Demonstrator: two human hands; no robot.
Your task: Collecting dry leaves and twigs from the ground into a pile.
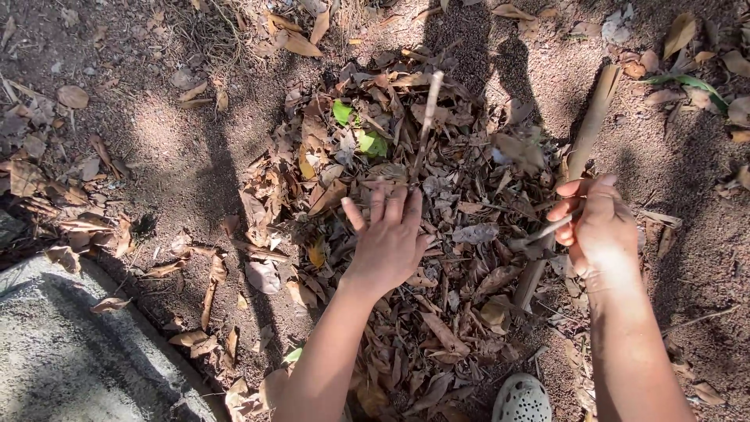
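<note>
Down at the bottom of the frame we see the toe of our pale shoe (pixel 522 400), and in the lower left a grey stone slab (pixel 62 359) with a curved edge.

Just above that come our two hands. Our left hand (pixel 388 238) is in the middle of the frame, fingers spread wide and flat, pressing down on the leaf pile (pixel 406 234). It grips nothing. Our right hand (pixel 600 230), at the right of the frame, is closed around a thin twig (pixel 547 229) that pokes out to the left, toward the pile.

The pile sits in the middle of the frame, from our shoe up past our hands. We think most of the gathering is done: the leaves are heaped together in one thick mound. But loose leaves still lie around the left side and the top, so some seem left to pick up.

The leaves are brown, dry and curled, with two small green leaves (pixel 359 129) near the top. A long thin stick (pixel 426 125) stands up out of the heap. A flat bamboo strip (pixel 586 133) lies at the right edge of the pile. Bare brown ground (pixel 180 156) with shadows is all around.
</note>
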